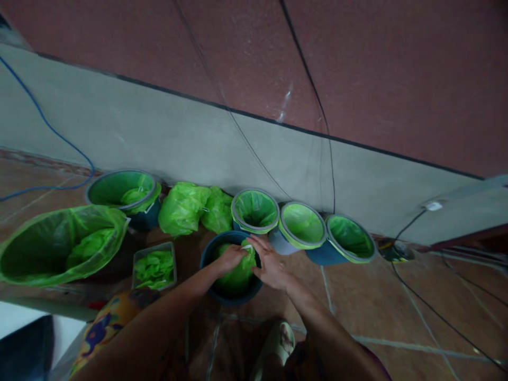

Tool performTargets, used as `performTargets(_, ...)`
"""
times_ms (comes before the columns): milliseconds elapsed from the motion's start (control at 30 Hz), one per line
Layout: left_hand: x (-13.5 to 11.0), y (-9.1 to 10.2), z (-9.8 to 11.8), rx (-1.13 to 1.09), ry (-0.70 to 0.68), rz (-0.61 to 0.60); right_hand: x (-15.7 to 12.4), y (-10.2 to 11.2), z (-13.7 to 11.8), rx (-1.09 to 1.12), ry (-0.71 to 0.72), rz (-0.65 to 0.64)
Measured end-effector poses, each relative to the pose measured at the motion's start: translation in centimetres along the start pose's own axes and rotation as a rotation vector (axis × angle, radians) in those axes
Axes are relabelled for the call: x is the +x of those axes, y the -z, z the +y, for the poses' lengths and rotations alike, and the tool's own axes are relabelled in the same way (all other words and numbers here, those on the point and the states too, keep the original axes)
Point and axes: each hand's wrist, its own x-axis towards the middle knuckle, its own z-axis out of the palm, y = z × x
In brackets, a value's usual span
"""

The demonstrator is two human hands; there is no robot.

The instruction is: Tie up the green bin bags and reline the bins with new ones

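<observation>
A blue bucket [206, 283] stands on the floor in front of me, with a green plastic bag [238, 278] inside it. My left hand [233, 258] reaches in from the left, its fingers closed on the top of the bag. From the right, my right hand [270, 264] holds the same bag, thumb and fingers on either side of it near the bucket's rim. A small white bit shows on the bag between the hands. My left fingertips are partly hidden by the bag and are somewhat blurred.
Three green-lined buckets [255, 230] stand right of centre along the wall. Tied green bags [184, 209], another lined bucket [153, 217], a large bag-lined container [35, 280] and a tub of green pieces [174, 264] are leftward. A black cable [436, 315] crosses the floor at right.
</observation>
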Motion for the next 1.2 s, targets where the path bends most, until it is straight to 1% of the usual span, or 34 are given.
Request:
performTargets(33,0.0,0.0,0.3,-0.019,-0.012,0.008,0.0,-0.2,-0.2,-0.012,-0.003,-0.027)
performTargets(100,-0.2,0.1,1.0,-0.105,-0.010,0.020,0.0,-0.9,-0.6,0.005,-0.054,-0.032)
performTargets(200,-0.4,0.6,2.3,-0.292,0.057,-0.002,0.6,-1.8,-0.7,0.119,-0.185,0.040)
performTargets(233,-0.6,0.9,2.9,-0.323,0.050,0.013,0.8,-2.0,-0.6,0.184,-0.227,0.068)
performTargets(267,-0.8,1.2,3.4,-0.310,0.001,0.046,1.1,-2.2,-0.5,0.275,-0.269,0.095)
performTargets(300,-1.1,1.6,3.9,-0.245,-0.093,0.090,1.3,-2.3,-0.4,0.398,-0.315,0.123)
performTargets(367,-1.9,2.3,4.7,-0.022,-0.357,0.161,1.6,-2.3,-0.3,0.713,-0.427,0.169)
performTargets(400,-2.4,2.5,5.0,0.109,-0.487,0.161,1.7,-2.1,-0.3,0.869,-0.486,0.191)
performTargets(433,-2.9,2.7,5.2,0.233,-0.591,0.135,1.8,-1.8,-0.4,0.998,-0.539,0.217)
performTargets(467,-3.5,2.7,5.3,0.340,-0.661,0.100,1.9,-1.4,-0.4,1.087,-0.581,0.246)
performTargets(500,-3.9,2.7,5.3,0.423,-0.695,0.074,2.0,-1.0,-0.5,1.139,-0.609,0.264)
performTargets(533,-4.3,2.6,5.2,0.483,-0.699,0.050,2.0,-0.5,-0.6,1.169,-0.629,0.268)
performTargets(667,-4.5,2.1,4.6,0.606,-0.570,-0.024,2.0,1.0,-0.9,1.239,-0.694,0.185)
performTargets(733,-4.2,1.9,4.4,0.631,-0.515,-0.057,1.9,1.5,-1.0,1.217,-0.690,0.188)
performTargets(767,-3.9,1.7,4.3,0.610,-0.492,-0.064,1.8,1.7,-1.1,1.171,-0.666,0.207)
performTargets(833,-3.4,1.5,4.4,0.467,-0.418,-0.056,1.6,2.6,-1.4,0.997,-0.576,0.276)
performTargets(900,-2.9,1.3,4.6,0.299,-0.330,-0.009,1.3,3.8,-1.9,0.749,-0.426,0.346)
performTargets(933,-2.7,1.4,4.7,0.237,-0.293,0.023,1.2,4.3,-2.3,0.621,-0.334,0.361)
performTargets(1000,-2.4,1.5,5.1,0.117,-0.222,0.080,0.8,5.1,-3.1,0.412,-0.150,0.317)
performTargets(1067,-2.2,1.8,5.3,-0.056,-0.111,0.064,0.5,5.0,-3.5,0.297,-0.032,0.222)
performTargets(1133,-2.0,2.0,5.3,-0.225,0.007,-0.019,0.3,4.0,-3.4,0.272,-0.028,0.156)
performTargets(1167,-2.0,2.1,5.3,-0.263,0.032,-0.050,0.3,3.4,-3.2,0.291,-0.062,0.141)
performTargets(1200,-1.9,2.2,5.3,-0.263,0.020,-0.054,0.4,2.8,-2.9,0.328,-0.112,0.141)
